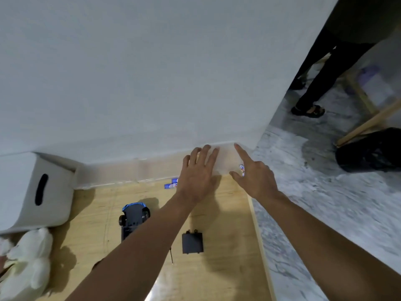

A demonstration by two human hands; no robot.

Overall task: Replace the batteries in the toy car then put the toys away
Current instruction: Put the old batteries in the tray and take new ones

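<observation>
Head camera looks down on a wooden worktop (pixel 227 246) set against a white wall (pixel 152 72). Both bare forearms reach forward toward a clear plastic box (pixel 225 159) that stands at the foot of the wall. The left hand (pixel 198 177) lies palm down with its fingers (pixel 205 153) spread and straight, resting on the near left part of the box; it grips nothing. The right hand (pixel 255 177) is just right of the box, index finger stretched out toward the wall, thumb pointing left toward the box, the other fingers curled under. A small printed item (pixel 242 169) shows by those curled fingers; whether the hand grips it cannot be told.

Nearer the camera than the box, to its left, the toy car (pixel 133 218) lies upside down, wheels up, its blue body edge toward the wall, partly hidden by the left forearm. A dark battery cover (pixel 192 242) lies flat nearer than the box, between the two forearms, apart from the car. A thin screwdriver shaft (pixel 171 256) shows just left of the cover. Blue-labelled batteries (pixel 171 184) lie just left of the box, beside the left hand. Far left of the box stands a white storage bin (pixel 32 192) with a slot handle, and a white plush toy (pixel 28 261) lies in front of it.
</observation>
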